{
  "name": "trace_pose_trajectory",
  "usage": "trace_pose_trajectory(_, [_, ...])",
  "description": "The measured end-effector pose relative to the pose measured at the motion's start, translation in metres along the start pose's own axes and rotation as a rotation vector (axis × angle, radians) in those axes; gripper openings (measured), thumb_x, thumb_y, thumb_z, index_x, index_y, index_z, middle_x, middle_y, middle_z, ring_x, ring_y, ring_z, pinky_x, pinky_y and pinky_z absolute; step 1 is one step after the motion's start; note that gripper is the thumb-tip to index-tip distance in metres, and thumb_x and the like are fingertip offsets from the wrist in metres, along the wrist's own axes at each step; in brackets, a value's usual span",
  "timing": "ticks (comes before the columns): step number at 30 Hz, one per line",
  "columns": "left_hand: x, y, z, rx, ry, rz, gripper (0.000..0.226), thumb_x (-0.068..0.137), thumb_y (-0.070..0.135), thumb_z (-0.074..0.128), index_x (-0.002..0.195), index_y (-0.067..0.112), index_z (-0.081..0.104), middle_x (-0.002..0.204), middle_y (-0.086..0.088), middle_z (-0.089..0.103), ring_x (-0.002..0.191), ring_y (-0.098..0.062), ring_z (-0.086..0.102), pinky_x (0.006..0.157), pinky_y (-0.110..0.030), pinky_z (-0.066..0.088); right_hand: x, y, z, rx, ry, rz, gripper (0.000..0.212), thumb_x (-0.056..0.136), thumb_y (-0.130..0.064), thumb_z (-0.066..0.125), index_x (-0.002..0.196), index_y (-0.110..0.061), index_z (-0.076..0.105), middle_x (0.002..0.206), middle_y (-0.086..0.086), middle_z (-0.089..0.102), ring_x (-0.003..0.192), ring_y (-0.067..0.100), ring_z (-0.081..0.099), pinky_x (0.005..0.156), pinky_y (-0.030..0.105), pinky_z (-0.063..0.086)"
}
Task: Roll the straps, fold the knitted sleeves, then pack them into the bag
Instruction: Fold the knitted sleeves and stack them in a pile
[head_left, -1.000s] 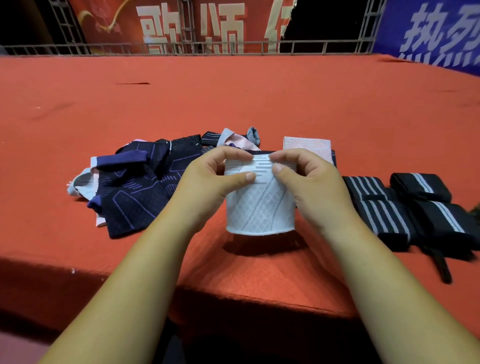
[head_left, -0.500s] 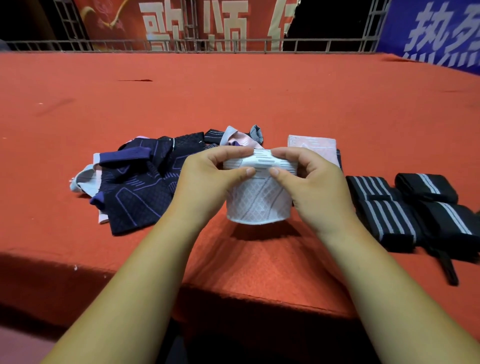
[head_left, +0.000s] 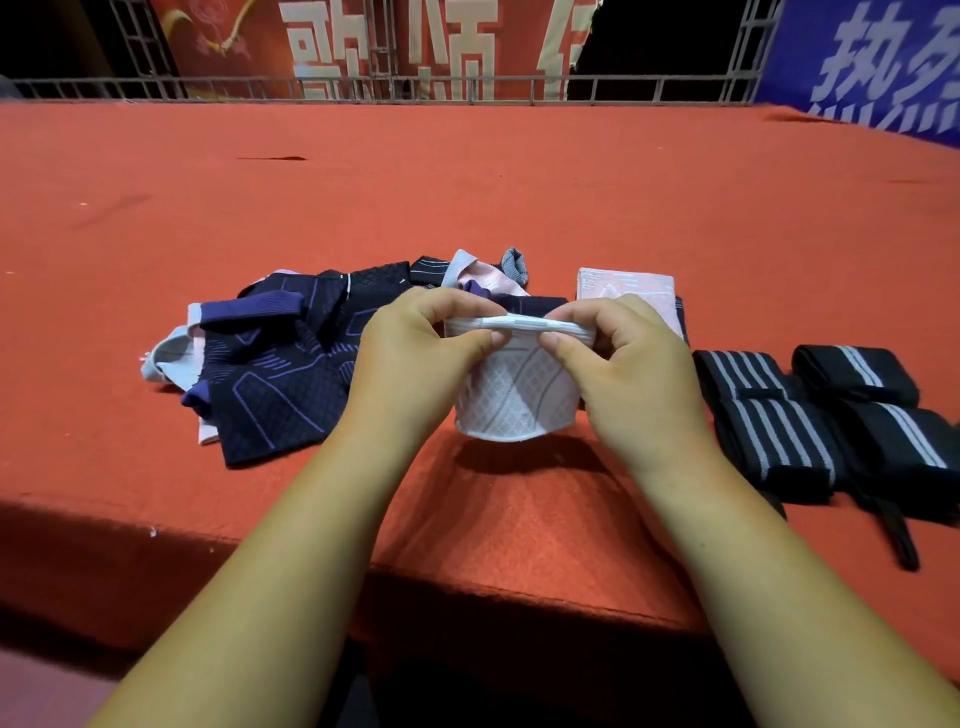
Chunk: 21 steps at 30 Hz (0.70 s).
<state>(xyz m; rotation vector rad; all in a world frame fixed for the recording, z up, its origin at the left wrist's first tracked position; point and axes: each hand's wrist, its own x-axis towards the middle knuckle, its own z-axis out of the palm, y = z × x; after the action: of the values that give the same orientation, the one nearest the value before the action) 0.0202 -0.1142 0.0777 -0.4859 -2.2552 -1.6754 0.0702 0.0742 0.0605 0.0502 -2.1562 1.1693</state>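
place: event stage | red-carpeted platform (head_left: 467, 182) | metal railing (head_left: 470, 89) | printed banners (head_left: 395, 31) behind it

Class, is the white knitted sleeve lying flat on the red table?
No, the left hand and right hand hold the sleeve up by its top edge.

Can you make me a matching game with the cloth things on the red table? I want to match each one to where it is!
Things:
1. white sleeve
2. dark blue pile
3. black striped straps
4. pink folded sleeve

Places:
A. pinched by the left hand and right hand
B. far right on the table
C. left of both hands
D. just behind the right hand

Pairs: 1-A, 2-C, 3-B, 4-D.
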Motion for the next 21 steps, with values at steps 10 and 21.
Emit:
trace_pose_trajectory(10, [0.003,-0.005,-0.003,0.163,-0.127,0.043,0.012,0.091,0.028,0.083,0.093,0.036,0.075,0.091,0.014,0.070,0.083,-0.004,0.062,0.075,-0.026,0.046,0.001,0.000,-0.003,-0.067,-0.131,-0.010,0.004,0.103,-0.022,0.071,0.103,-0.025,0.068,0.093,-0.015,0.066,0.088,-0.003,0.059,0.078,0.016,0.043])
trace_pose_trajectory(21, [0.003,-0.012,0.006,-0.175,-0.051,-0.252,0.018,0.097,0.024,0.079,0.113,0.018,0.074,0.097,0.001,0.082,0.086,-0.011,0.078,0.076,-0.033,0.061,-0.002,0.005,0.009,0.292,-0.192,0.487,0.043,0.093,-0.051,0.079,0.123,-0.022,0.071,0.109,-0.009,0.082,0.098,0.009,0.079,0.094,0.041,0.062])
